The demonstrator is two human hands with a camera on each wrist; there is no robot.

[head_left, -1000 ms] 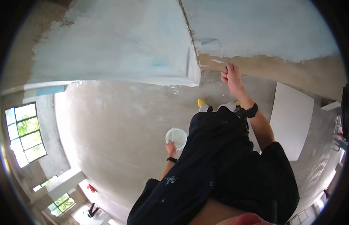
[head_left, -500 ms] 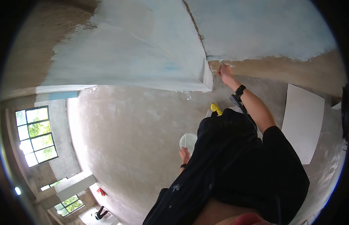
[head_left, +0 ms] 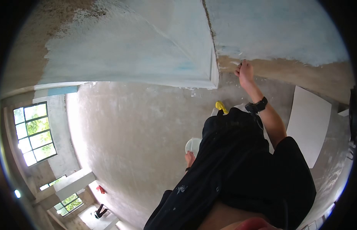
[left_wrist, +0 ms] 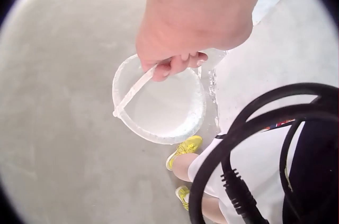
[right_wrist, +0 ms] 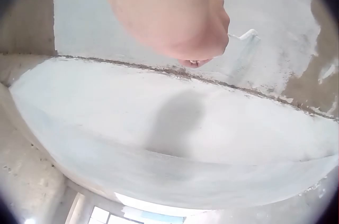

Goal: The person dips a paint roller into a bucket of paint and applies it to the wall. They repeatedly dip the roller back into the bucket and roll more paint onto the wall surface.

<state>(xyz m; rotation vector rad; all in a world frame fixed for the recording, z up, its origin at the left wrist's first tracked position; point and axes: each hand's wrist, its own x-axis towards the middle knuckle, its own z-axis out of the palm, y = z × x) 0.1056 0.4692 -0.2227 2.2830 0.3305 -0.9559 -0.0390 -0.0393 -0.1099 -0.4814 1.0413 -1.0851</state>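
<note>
Fingers of my left hand (left_wrist: 196, 28) curl round the handle (left_wrist: 136, 87) of a white bucket (left_wrist: 200, 113), which hangs below with pale, wet-looking material inside. In the head view the bucket (head_left: 192, 145) is low beside the black clothing, partly hidden by the left hand (head_left: 190, 157). My right hand (head_left: 245, 73) is raised at the bare brown strip (head_left: 274, 66) under the pale coated wall (head_left: 278, 34). In the right wrist view, the right hand (right_wrist: 198, 28) grips a tool with a whitish end (right_wrist: 246, 34) against the wall; its handle is hidden.
A rough joint (head_left: 210, 28) runs between the two coated surfaces. A white board (head_left: 309, 124) lies to the right on the grey floor (head_left: 140, 119). Yellow shoes (left_wrist: 185, 147) are near the bucket. Windows (head_left: 35, 132) and another person (head_left: 99, 211) are far off at lower left.
My right hand moved left toward the wall corner, then back right, away from it. The left hand keeps holding the bucket. The head view has shifted slightly.
</note>
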